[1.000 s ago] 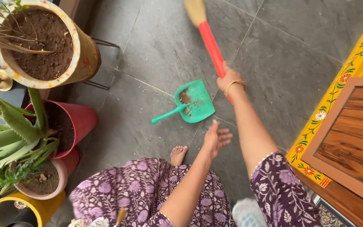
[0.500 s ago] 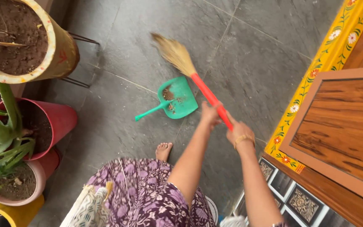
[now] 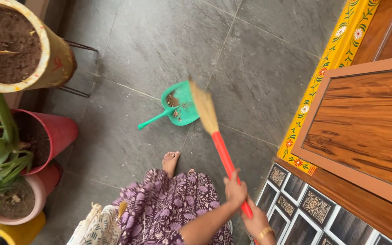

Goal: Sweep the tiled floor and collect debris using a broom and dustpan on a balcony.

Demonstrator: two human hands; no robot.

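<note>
— What is in the hands?

— A broom with a red handle and a straw-coloured head. Both hands grip the handle low in the view: the left hand is clenched around it higher up the stick, and the right hand, with a gold bangle at the wrist, is wrapped around it just below, at the bottom edge of the view.

— And where does the broom reach?

— It slants up and to the left from the hands. Its bristle head lies over the right edge of a green dustpan, which sits on the floor near the middle of the view.

— Anything in the dustpan?

— A small heap of brown dirt and a few crumbs. Its handle points down and to the left, flat on the grey stone tiles.

— What is close to the person?

— A bare foot stands on the floor just below the dustpan, coming out from under a purple flowered garment.

— And farther out?

— Along the left edge stand plant pots: a cream pot full of soil on a thin metal stand at the top left corner, a red pot with a fleshy green plant below it, a pink pot under that, and a yellow pot at the bottom left corner. On the right is a wooden door with a yellow frame painted with flowers, and patterned tiles run below it.
</note>
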